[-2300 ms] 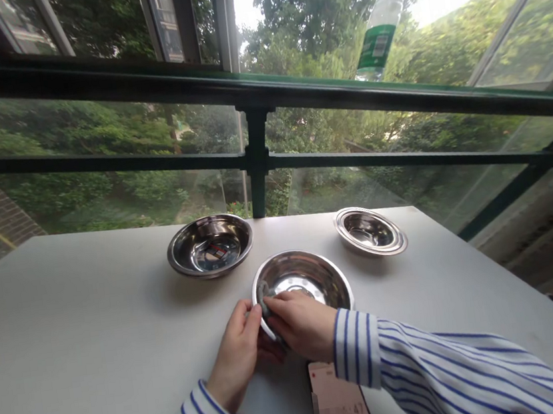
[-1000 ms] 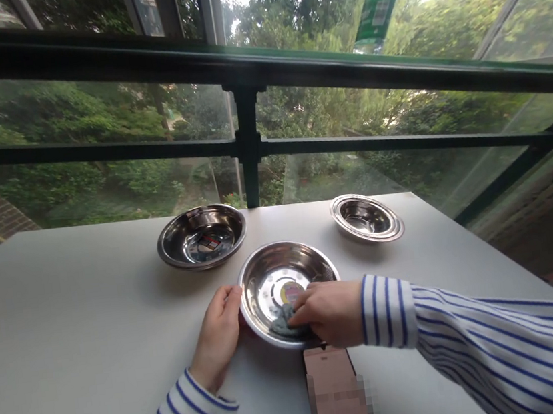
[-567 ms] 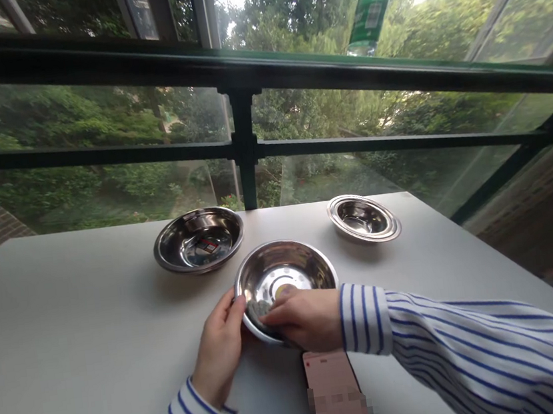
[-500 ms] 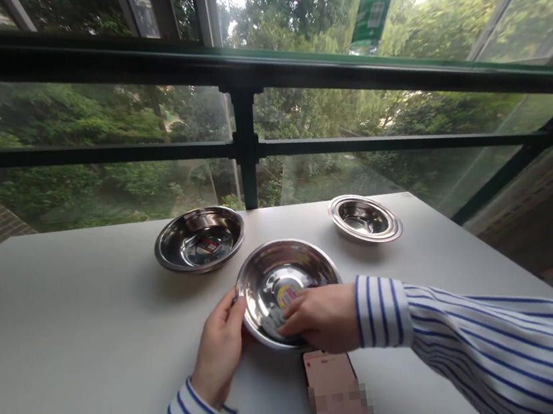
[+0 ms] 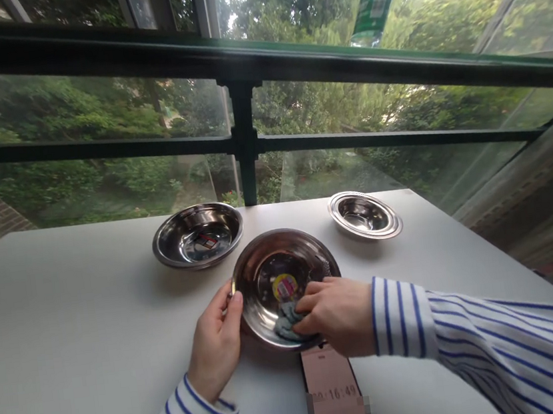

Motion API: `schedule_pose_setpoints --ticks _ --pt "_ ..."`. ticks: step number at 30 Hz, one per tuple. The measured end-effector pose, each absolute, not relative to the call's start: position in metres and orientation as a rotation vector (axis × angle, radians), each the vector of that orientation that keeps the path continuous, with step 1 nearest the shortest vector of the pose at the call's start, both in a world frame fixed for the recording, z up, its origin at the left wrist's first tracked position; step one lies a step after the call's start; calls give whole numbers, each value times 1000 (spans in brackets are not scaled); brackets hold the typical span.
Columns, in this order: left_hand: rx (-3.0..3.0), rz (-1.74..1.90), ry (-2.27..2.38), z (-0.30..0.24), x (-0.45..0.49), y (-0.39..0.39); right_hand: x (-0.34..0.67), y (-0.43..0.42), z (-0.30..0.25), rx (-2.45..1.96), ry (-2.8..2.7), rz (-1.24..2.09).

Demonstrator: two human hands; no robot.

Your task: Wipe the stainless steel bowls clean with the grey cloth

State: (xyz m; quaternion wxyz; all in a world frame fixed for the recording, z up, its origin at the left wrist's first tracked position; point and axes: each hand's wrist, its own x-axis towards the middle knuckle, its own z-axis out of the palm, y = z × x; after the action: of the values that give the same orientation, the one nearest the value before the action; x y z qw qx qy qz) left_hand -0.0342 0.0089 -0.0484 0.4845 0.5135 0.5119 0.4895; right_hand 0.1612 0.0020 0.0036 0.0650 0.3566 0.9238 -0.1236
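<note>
A shiny metal basin (image 5: 257,256) with a round yellow and pink sticker (image 5: 285,288) inside is tilted toward me above the white table (image 5: 95,336). My left hand (image 5: 216,335) grips its left rim, thumb on the inside and fingers under it. Inside the basin, my right hand (image 5: 333,314) presses a crumpled grey-green cloth (image 5: 288,323) against the lower wall. The fingers are closed on the cloth and partly cover it. Under the basin's near edge lies a phone (image 5: 327,375) with a pink screen showing a timer.
A wider metal basin (image 5: 165,247) with a dark label stands at the back left. At the back right is a smaller wide-rimmed metal bowl (image 5: 392,227). A dark green railing (image 5: 244,150) with glass runs behind the table; a green-labelled plastic bottle (image 5: 375,7) stands on it.
The basin has tipped further toward me, its far rim higher. My right hand has shifted slightly right with the cloth, which shows more now. My left hand keeps its hold.
</note>
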Motion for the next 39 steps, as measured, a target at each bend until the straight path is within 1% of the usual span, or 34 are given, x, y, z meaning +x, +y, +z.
schedule_pose_setpoints --ticks 4,6,8,11,15,17,21,25,28,34,39 --pt "1271 1195 1255 -48 -31 7 147 4 -2 1073 2879 -424" --pt "1260 1178 1268 -50 -32 7 131 4 -9 1232 2972 -428" --pt "1262 1180 1309 -52 -35 8 125 2 -13 1274 3016 -419" --pt "1297 1205 1371 -52 -40 10 141 -1 -9 1147 2924 -357" --pt "1326 1229 1392 -48 -36 9 165 -4 0 1172 2755 -186" --pt "1327 1225 1386 -46 -32 8 160 -7 -2 1224 2790 -221" --pt "1337 1214 1407 -49 -31 6 136 -17 -13 1296 3003 -397" --pt "1348 1197 1471 -49 -37 9 148 -22 -15 1177 2964 -267" --pt "1355 1230 1466 -46 -39 11 165 -22 -9 1170 2908 -199" --pt "1318 1229 1521 -50 -40 14 147 -28 -8 1231 2977 -352" --pt "1140 1234 1488 -54 -40 20 146 -34 -8 1162 3056 -337"
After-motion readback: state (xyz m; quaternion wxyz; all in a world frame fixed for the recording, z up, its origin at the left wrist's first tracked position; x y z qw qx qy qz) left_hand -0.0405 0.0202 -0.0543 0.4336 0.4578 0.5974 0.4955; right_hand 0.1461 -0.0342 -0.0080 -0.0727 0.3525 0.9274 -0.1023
